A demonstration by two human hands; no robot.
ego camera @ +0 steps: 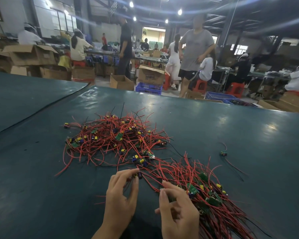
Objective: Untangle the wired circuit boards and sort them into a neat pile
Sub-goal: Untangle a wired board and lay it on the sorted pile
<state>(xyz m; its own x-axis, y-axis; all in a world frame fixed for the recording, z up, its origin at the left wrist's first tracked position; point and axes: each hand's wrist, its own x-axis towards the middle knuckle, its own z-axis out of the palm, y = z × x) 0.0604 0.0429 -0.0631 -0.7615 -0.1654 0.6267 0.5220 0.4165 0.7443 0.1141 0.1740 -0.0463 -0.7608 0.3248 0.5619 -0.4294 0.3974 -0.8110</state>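
Glossy dark-teal sheeting is covering the bench, creased and catching lamp glare. At twelve o'clock from the hands a tangled heap of thin red and black leads is sprawling, dotted with yellow cylinders. At three o'clock the sorted pile is lying, its leads combed one way. The left hand is pinching a small board — grip narrow — while the right hand is nipping a green board at that pile's edge. A stray board is sitting apart at two o'clock.
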